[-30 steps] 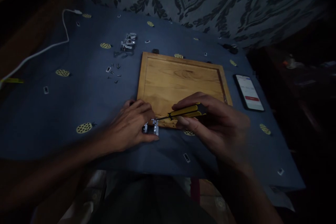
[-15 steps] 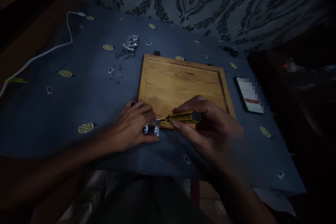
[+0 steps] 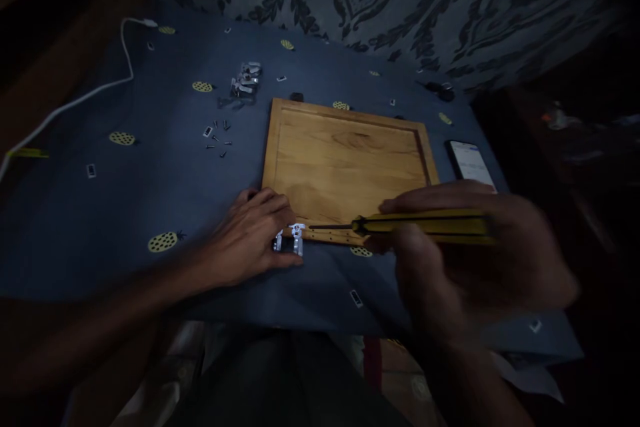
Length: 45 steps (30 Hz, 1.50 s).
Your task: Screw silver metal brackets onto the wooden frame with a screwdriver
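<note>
My left hand (image 3: 255, 233) is closed around a silver metal hinge (image 3: 297, 237) at the near left corner of a wooden panel (image 3: 350, 153). The thumb lies below the hinge and the fingers curl over the panel's edge. In my right hand (image 3: 460, 260) is a screwdriver with a yellow and black handle (image 3: 430, 224). Its thin shaft points left over the panel's near edge, and the tip is a little way off the hinge. Several small dark holes dot that near edge.
Several loose screws (image 3: 223, 125) lie left of the panel, with more metal hinges (image 3: 245, 82) behind them. A phone (image 3: 469, 163) rests at the right, partly behind my right hand. A white cable (image 3: 95, 91) runs along the left side. Dark small items (image 3: 440, 90) sit at the back right.
My right hand has drawn the screwdriver back to the right and up, away from the hinge. My left hand has stayed in place on the hinge.
</note>
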### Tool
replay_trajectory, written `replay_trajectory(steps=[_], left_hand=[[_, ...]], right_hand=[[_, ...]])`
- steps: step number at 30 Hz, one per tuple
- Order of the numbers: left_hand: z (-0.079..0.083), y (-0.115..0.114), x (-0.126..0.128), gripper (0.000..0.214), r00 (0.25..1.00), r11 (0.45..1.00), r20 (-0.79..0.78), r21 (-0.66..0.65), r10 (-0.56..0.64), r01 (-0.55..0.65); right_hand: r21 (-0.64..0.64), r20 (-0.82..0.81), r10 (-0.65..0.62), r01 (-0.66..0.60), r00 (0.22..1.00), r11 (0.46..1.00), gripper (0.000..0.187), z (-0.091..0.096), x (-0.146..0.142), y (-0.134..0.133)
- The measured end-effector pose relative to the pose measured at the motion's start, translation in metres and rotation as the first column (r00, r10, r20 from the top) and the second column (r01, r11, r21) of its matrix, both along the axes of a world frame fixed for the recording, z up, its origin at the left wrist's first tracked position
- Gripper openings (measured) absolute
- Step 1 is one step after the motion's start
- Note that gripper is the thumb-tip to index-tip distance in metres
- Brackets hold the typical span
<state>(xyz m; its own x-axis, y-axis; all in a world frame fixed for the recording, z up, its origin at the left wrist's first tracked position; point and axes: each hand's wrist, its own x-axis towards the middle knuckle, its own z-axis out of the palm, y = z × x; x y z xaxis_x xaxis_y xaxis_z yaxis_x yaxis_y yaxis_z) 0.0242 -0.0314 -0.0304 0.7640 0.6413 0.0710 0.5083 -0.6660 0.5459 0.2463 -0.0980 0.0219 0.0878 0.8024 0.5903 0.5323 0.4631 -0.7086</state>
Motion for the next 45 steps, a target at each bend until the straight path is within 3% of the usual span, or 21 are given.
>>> replay_trajectory(steps=[3, 6, 16, 22, 30, 33, 38, 45], left_hand=[[0.002, 0.000, 0.001, 0.037, 1.000, 1.000, -0.019, 0.001, 0.005, -0.005], [0.002, -0.001, 0.001, 0.038, 1.000, 1.000, -0.018, 0.015, 0.002, -0.002], [0.003, -0.001, 0.001, 0.039, 1.000, 1.000, -0.011, -0.005, 0.001, -0.001], [0.002, -0.001, 0.001, 0.039, 1.000, 1.000, -0.005, -0.001, 0.016, -0.016], [0.004, 0.000, 0.002, 0.037, 1.000, 1.000, -0.028, -0.003, -0.004, 0.004], [0.006, 0.000, 0.002, 0.036, 0.999, 1.000, -0.044, -0.018, -0.006, 0.005], [0.010, 0.000, 0.003, 0.037, 0.999, 0.999, -0.036, -0.043, -0.002, 0.000], [0.007, 0.001, 0.003, 0.037, 0.999, 0.999, -0.034, -0.047, -0.005, 0.003]], right_hand=[[0.022, 0.006, 0.032, -0.032, 0.999, 0.999, 0.014, -0.007, -0.010, 0.007], [-0.055, -0.031, -0.007, 0.006, 0.999, 0.998, 0.009, -0.013, -0.016, 0.008], [-0.066, -0.030, 0.010, -0.012, 1.000, 0.998, 0.011, -0.019, -0.016, 0.013], [-0.102, 0.004, 0.077, -0.076, 0.997, 0.992, 0.012, -0.013, -0.012, 0.014], [-0.242, -0.075, 0.178, -0.192, 0.981, 0.951, 0.018, 0.000, -0.009, 0.010], [-0.271, -0.053, 0.154, -0.162, 0.987, 0.949, 0.016, -0.001, -0.008, 0.007], [-0.194, 0.105, 0.104, -0.083, 0.989, 0.978, 0.012, -0.006, -0.008, 0.007], [-0.064, 0.189, 0.136, -0.126, 0.972, 0.990, 0.015, -0.011, -0.012, 0.011]])
